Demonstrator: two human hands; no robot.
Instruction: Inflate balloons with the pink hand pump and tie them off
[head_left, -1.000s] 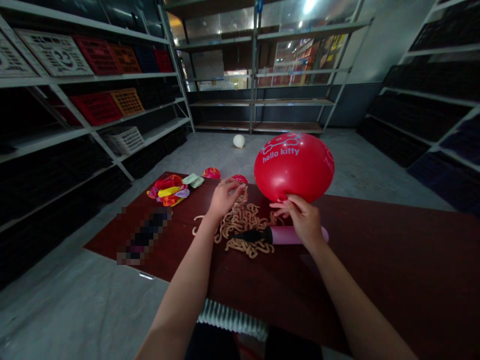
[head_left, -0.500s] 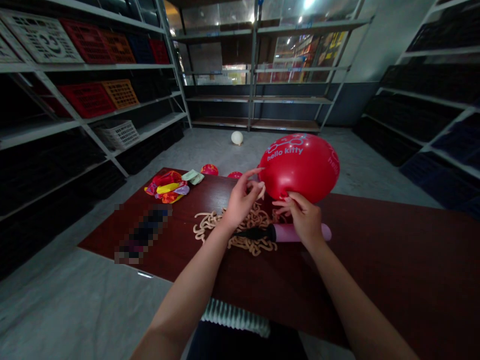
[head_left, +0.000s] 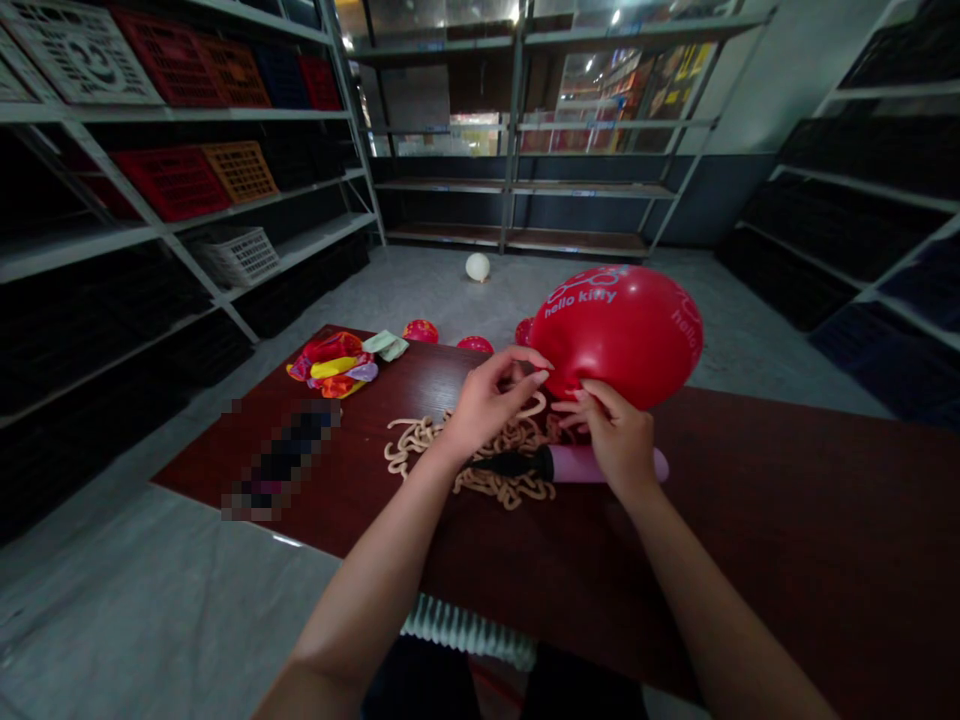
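Observation:
An inflated red balloon (head_left: pixel 626 335) printed "hello kitty" hovers over the far edge of a dark red table (head_left: pixel 750 520). My right hand (head_left: pixel 619 440) pinches the balloon's neck from below. My left hand (head_left: pixel 487 400) is raised beside it, fingers curled on a tan rubber band whose loop hangs under the fingertips. Below both hands lies a heap of tan rubber bands (head_left: pixel 480 455). A pink and black hand pump (head_left: pixel 570 463) lies across the heap, partly hidden by my right hand.
A pile of flat coloured balloons (head_left: pixel 334 362) and a pale green one (head_left: pixel 386 345) lie at the table's far left. Small red balloons (head_left: pixel 420 331) and a white balloon (head_left: pixel 477 266) sit on the floor beyond. Metal shelving with crates lines both sides.
My left hand rose from the rubber band heap with one band and moved right to the balloon's neck. The balloon drifted slightly right.

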